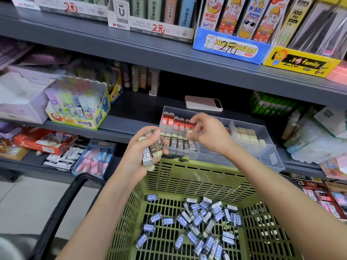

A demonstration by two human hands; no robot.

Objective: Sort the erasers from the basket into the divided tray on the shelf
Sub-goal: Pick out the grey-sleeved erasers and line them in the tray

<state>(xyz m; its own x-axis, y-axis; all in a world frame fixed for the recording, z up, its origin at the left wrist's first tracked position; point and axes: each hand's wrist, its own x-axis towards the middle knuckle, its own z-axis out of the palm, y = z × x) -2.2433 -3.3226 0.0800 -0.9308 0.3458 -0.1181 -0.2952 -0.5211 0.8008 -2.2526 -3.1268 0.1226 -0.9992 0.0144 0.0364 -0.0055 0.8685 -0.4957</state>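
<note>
Head view: blue erasers lie in the green basket. Above its far rim the left hand grips a bunch of brown 2B erasers. Further off, the right hand pinches one eraser over the divided tray on the shelf.

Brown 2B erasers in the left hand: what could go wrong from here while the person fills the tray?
1. The left hand grips several brown 2B erasers in a bundle; one could slip out and fall into the basket among the blue-labelled erasers.
2. The right hand pinches one eraser close to the standing brown row and red row in the tray; a nudge might topple them.
</note>
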